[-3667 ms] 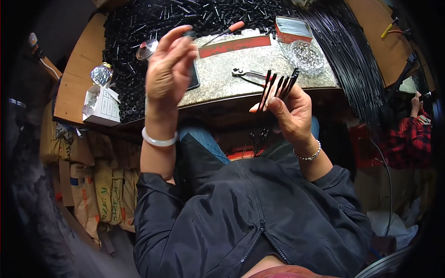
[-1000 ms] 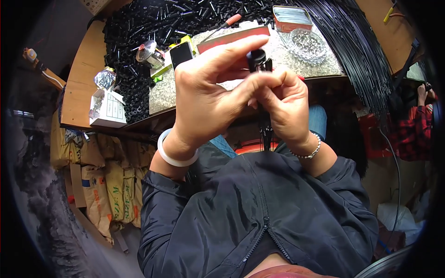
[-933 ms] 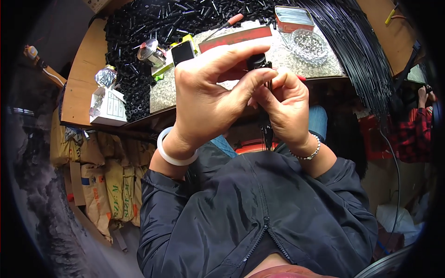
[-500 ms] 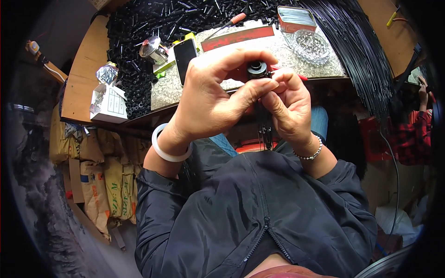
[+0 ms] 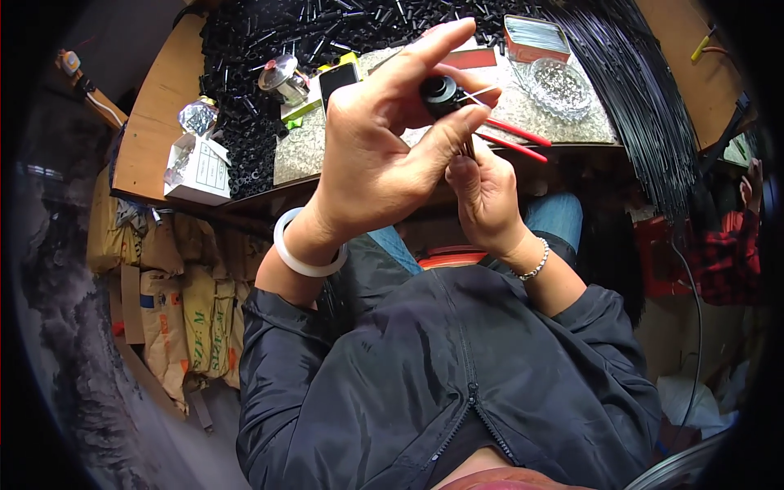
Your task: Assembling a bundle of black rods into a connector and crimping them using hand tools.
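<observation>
My left hand (image 5: 376, 163) is raised over the table's front edge, wearing a white bangle. Its thumb and middle fingers grip a black cylindrical part (image 5: 441, 91) with a round hollow end, while the index finger stretches away. A thin pale wire-like piece (image 5: 480, 95) sticks out beside the part. Just below, my right hand (image 5: 492, 196), with a beaded bracelet, has its thumb pressed to its fingers. Thin dark strands (image 5: 467, 149) show between the two hands; they seem to be in the right pinch. Beyond my fingers lies a tool with two red handles (image 5: 518, 139), its head hidden.
Heaped black tubular parts (image 5: 245, 90) cover the table's back and left. Around the stone-patterned board (image 5: 302, 159) are a phone (image 5: 339, 79), a metal-lidded jar (image 5: 282, 79), a glass dish (image 5: 560, 88) and a tin of thin rods (image 5: 535, 39). Long black rods (image 5: 645, 106) hang rightward; another person's checked sleeve (image 5: 727, 253) shows.
Both hands have shifted slightly left. My left index finger has lifted off the black part and straightened upward. My right hand has dropped lower, and the red handles have come into fuller view.
</observation>
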`<control>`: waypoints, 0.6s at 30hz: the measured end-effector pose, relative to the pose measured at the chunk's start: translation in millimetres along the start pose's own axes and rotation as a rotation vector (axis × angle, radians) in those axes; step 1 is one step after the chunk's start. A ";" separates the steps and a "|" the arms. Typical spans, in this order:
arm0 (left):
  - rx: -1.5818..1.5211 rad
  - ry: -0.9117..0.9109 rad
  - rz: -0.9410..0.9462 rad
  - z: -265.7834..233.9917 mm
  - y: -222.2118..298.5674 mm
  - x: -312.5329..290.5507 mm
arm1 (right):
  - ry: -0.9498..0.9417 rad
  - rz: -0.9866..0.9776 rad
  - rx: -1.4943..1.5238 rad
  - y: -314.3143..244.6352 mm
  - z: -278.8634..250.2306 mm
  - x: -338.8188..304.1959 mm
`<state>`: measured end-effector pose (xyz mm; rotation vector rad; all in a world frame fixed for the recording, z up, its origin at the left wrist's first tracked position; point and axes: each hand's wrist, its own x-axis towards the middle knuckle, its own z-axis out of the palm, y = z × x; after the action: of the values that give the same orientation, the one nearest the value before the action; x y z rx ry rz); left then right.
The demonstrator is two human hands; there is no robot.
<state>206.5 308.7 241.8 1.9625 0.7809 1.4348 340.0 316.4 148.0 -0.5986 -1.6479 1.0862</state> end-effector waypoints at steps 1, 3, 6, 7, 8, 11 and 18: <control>0.003 0.005 -0.001 0.9 -3.1 -1.5 | -0.005 -0.001 0.002 4.2 2.1 0.0; 0.104 0.100 0.065 4.5 -8.9 -5.7 | 0.125 -0.163 -0.177 10.7 6.8 -1.4; 0.137 0.088 0.026 9.4 -8.6 -14.0 | 0.143 -0.223 -0.214 19.6 11.7 -2.3; 0.135 0.133 0.014 11.4 -12.1 -18.2 | 0.139 -0.221 -0.212 23.8 12.4 -4.4; 0.085 0.105 0.022 10.0 -20.2 -22.1 | 0.111 -0.220 -0.226 28.4 11.8 -6.8; -0.178 0.242 -0.043 23.3 -31.8 -32.6 | 0.084 -0.233 -0.254 32.7 12.3 -10.3; 0.124 0.314 -0.042 26.6 -33.9 -47.7 | 0.090 -0.220 -0.282 39.6 13.4 -15.0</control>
<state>216.1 292.7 180.3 1.8188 1.0656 1.7293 327.8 318.0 105.3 -0.6203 -1.7545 0.6648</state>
